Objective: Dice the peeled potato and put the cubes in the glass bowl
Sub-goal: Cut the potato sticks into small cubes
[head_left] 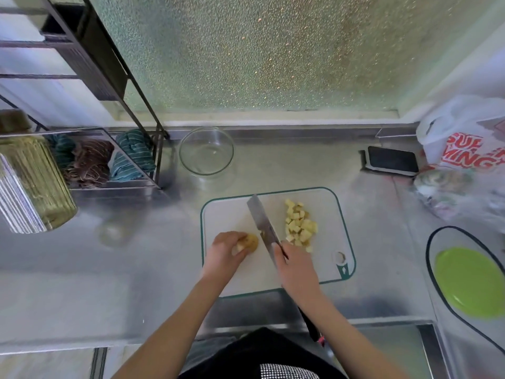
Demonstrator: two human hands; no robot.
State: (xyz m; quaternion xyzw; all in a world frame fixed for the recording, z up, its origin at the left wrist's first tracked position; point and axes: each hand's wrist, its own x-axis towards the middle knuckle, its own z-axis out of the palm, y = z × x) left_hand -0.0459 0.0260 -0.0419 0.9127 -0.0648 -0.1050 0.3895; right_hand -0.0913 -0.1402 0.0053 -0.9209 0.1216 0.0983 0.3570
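Now, start with the biggest thing under your hands: the white cutting board [235,214] lies flat on the steel counter [136,255], near you and a little right of centre. It looks thin and light, so on wet metal it may skate if you press sideways; keep your cuts straight down.

Next in size, the glass bowl [206,150] stands empty at the far left of the board, well apart from it. Glass is stiff, heavy for its size and breakable, so take it by the rim or wall with dry fingers, or leave it where it is and carry the cubes over.

The knife [263,224] lies across the middle of the board, its blade pointing far and slightly left. Your right hand [296,269] is clenched around its handle, forefinger forward near the blade's heel.

The remaining piece of potato [250,243] sits on the board's near left part, just left of the blade. Your left hand [222,254] is curled over it from the left, fingertips gripping it. Judge it firm, dense and starchy-wet, so it is likely slippery; rest it on a flat cut face and tuck your fingertips back.

Smallest, the pile of cubes [299,225] lies on the right part of the board, just right of the blade. They are light, firm and damp and will likely cling and scatter; scoop them together rather than pinching singly.
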